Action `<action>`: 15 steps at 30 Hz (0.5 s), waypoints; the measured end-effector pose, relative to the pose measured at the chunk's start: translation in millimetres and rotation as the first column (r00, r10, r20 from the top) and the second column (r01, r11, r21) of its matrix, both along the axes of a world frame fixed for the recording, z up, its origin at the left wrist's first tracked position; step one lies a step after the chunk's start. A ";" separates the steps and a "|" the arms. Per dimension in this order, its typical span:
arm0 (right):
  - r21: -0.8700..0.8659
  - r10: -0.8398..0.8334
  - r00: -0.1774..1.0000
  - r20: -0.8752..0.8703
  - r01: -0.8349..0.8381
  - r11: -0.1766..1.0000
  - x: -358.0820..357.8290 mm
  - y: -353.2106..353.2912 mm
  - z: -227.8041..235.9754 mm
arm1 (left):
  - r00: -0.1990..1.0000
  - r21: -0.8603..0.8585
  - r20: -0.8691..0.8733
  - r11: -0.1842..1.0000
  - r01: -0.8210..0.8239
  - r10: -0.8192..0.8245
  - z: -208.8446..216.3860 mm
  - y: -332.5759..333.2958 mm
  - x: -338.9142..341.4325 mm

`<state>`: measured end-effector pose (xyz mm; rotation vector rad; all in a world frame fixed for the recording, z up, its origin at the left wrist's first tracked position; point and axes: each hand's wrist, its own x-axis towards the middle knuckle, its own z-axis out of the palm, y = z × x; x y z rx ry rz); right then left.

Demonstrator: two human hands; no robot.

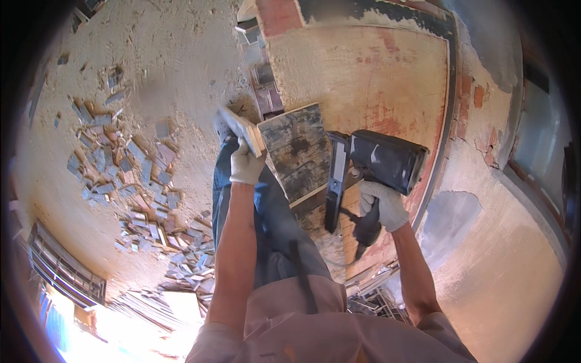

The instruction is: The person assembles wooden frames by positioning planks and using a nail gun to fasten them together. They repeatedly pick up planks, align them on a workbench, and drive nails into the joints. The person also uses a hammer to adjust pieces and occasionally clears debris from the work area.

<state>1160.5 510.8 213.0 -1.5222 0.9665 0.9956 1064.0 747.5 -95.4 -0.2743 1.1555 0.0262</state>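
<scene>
My left hand (247,166), in a white glove, is closed around a narrow wooden board (245,130) that tilts over the bench edge. My right hand (385,204), gloved as well, wraps the handle of a black nail gun (387,158). The gun's long magazine (336,181) points down beside a square, dark-stained wooden panel (296,148). This panel lies on the bench between my two hands, close to the held board. Whether a finger is on the trigger is hidden.
A large worn wooden bench top (363,78) with a dark border stretches ahead on the right. Peeling plaster wall (478,139) runs alongside it. Many wood offcuts (130,163) litter the dusty floor to my left. A metal rack (63,263) stands at lower left.
</scene>
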 end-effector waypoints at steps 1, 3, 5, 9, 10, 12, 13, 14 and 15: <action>-0.030 0.196 0.981 -0.016 -0.196 0.980 2.9 -7.7 5.2 | 0.981 -0.080 0.160 0.992 -0.095 0.107 -21.6 -5.1 -12.6; -0.286 0.714 0.655 0.246 -0.655 0.700 6.0 -15.7 12.3 | 0.954 -0.031 0.292 0.998 -0.056 0.063 -39.9 -21.0 -14.0; -0.370 0.865 0.315 0.391 -0.807 0.461 7.7 -53.9 -0.5 | 0.933 0.169 0.342 0.984 0.053 -0.109 -32.9 -30.1 -8.8; -0.205 0.860 0.308 0.406 -0.887 0.415 40.6 -33.0 -11.2 | 0.899 0.130 0.405 0.984 0.121 -0.164 -31.3 -33.6 -1.4; -0.214 0.889 0.221 0.401 -0.921 0.325 53.6 -16.3 -11.4 | 0.905 -0.209 0.414 0.978 -0.007 0.095 -33.4 -31.2 -0.1; -0.313 0.965 -0.006 0.262 -0.946 0.079 65.1 -5.8 -25.2 | 0.947 -0.147 0.322 0.988 0.054 -0.004 -16.9 -31.0 11.1; -0.336 0.976 -0.065 0.208 -0.942 0.009 67.9 -6.0 -33.6 | 0.954 -0.150 0.296 0.985 0.080 -0.032 -0.7 -26.8 19.3; -0.348 0.975 -0.034 0.221 -0.936 0.046 61.6 -16.5 -44.9 | 0.958 -0.136 0.282 0.986 0.101 -0.059 13.9 -23.7 23.9; -0.351 0.966 -0.046 0.253 -0.935 0.048 65.2 -9.7 -49.0 | 0.961 -0.135 0.269 0.986 0.101 -0.062 11.8 -24.9 23.1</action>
